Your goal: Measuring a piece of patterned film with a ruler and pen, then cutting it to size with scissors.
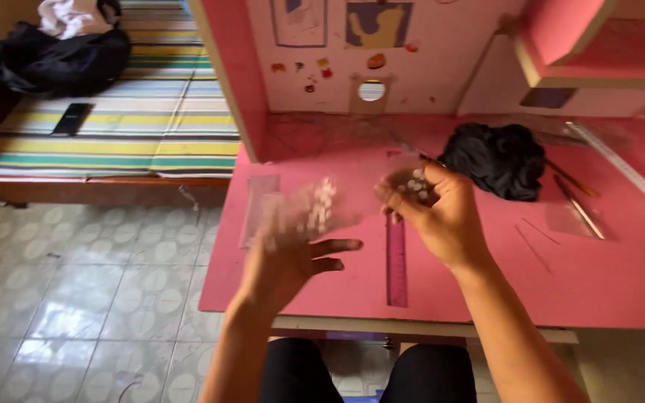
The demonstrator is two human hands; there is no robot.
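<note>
Beads (416, 183), small and pale, sit cupped in the right hand (442, 216), which is held above the middle of the pink table (606, 283) with fingers curled about them. More pale beads seem to lie inside a clear bag (311, 209) pinched in the left hand (293, 257), index finger stretched out beneath it; that hand is blurred, so the exact grip cannot be told. A purple ruler (396, 261) lies flat on the table below and between the hands, pointing toward the near edge. Black cloth (498, 158) is bunched toward the back right of the table, with pencils (576, 195) and a long clear ruler (621, 172) just beyond it near the right edge. Left of the table stands a bed (136, 127) with a striped cover, carrying a dark bag (57, 56) and a phone (72, 118).

Handling such small pieces well likely calls for keeping both hands over the table, not past its near edge, holding the bag's mouth level and steady, and keeping the right palm cupped so nothing rolls off.
</note>
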